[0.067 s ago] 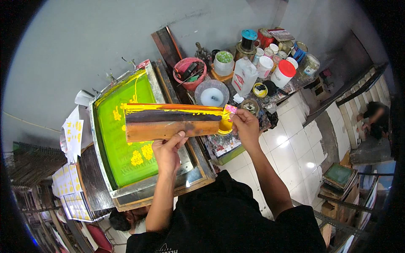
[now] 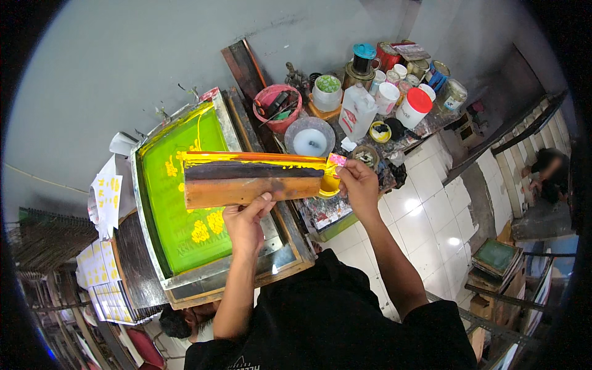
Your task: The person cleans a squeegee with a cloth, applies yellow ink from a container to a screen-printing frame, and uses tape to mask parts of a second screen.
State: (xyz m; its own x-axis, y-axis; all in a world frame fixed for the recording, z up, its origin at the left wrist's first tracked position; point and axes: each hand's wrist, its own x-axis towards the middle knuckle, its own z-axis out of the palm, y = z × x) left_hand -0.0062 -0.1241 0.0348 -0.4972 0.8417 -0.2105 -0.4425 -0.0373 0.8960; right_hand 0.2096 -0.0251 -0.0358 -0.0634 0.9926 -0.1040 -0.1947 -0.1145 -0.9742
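A wide wooden squeegee (image 2: pixel 246 188) with yellow ink along its upper edge is gripped at its lower side by my left hand (image 2: pixel 246 225). My right hand (image 2: pixel 359 185) pinches a small pink and yellow card (image 2: pixel 336 161) against the squeegee's right end. Just below that card, a yellow ink container (image 2: pixel 329 186) shows in part behind the squeegee and my fingers. Behind and left of the squeegee lies a framed green printing screen (image 2: pixel 176 237), with yellow patches of ink on its mesh. The squeegee covers part of this screen.
Beyond my hands, a cluttered table holds a bowl of pale liquid (image 2: pixel 310 140), a pink basket (image 2: pixel 274 102), a white jug (image 2: pixel 358 112) and a red-lidded tub (image 2: pixel 415 108). Printed sheets (image 2: pixel 105 280) are stacked at left. People are partly visible low left and far right.
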